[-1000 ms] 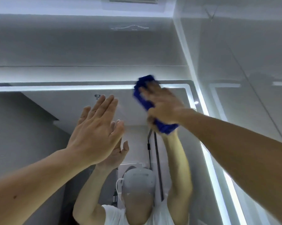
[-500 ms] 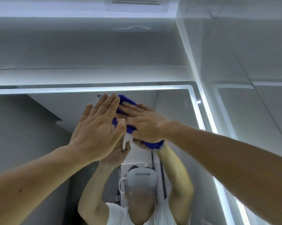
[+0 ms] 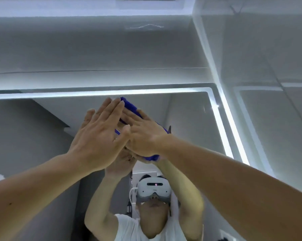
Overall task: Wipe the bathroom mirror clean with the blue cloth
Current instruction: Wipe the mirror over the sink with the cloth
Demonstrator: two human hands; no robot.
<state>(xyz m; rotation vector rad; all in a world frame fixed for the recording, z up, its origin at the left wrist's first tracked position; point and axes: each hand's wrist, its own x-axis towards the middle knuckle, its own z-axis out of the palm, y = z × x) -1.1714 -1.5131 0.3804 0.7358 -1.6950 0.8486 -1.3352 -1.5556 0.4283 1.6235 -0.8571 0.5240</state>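
Up near the top of the mirror (image 3: pixel 190 119), the right hand (image 3: pixel 143 136) presses the blue cloth (image 3: pixel 129 107) flat against the glass. Its fingers are straight and spread, an open grip rather than a clutch. The cloth is bunched long, its axis slanting from upper left to lower right. The upper end points at the lit strip (image 3: pixel 221 119) along the mirror's top edge, and the lower end pokes out under the heel of the hand. The left hand (image 3: pixel 98 136) is raised just beside it, its grip open too, fingers straight and together, overlapping the right fingers. I cannot tell whether it touches the glass. Below, the reflection shows a white headset (image 3: pixel 153 187).
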